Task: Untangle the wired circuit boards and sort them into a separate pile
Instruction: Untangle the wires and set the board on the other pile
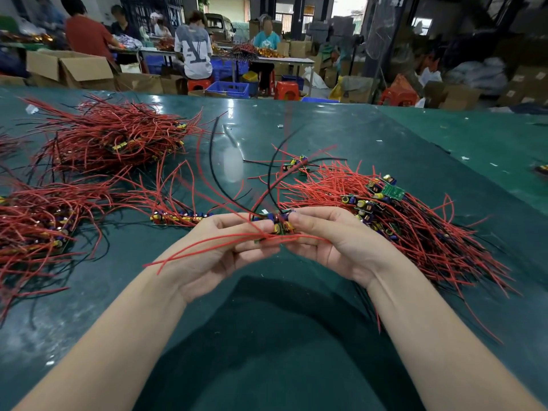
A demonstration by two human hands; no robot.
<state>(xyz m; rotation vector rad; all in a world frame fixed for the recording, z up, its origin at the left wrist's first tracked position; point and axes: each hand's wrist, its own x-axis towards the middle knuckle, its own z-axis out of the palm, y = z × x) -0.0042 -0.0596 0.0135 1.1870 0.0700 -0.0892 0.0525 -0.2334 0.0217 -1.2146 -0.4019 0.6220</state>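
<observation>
Both hands, left hand [219, 247] & right hand [332, 241], pinch wired boards [278, 226].

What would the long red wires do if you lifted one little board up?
The thin red wires would probably flop and dangle, since they already bend and droop past the left hand. They likely snag too: the tangled heap of wired boards beside the right hand is crisscrossed.

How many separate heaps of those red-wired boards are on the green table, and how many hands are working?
Large heaps of wired boards: 3, far left, near left, right
Small clusters: 2
Hands: 2, left hand, right hand
Total: 7
</observation>
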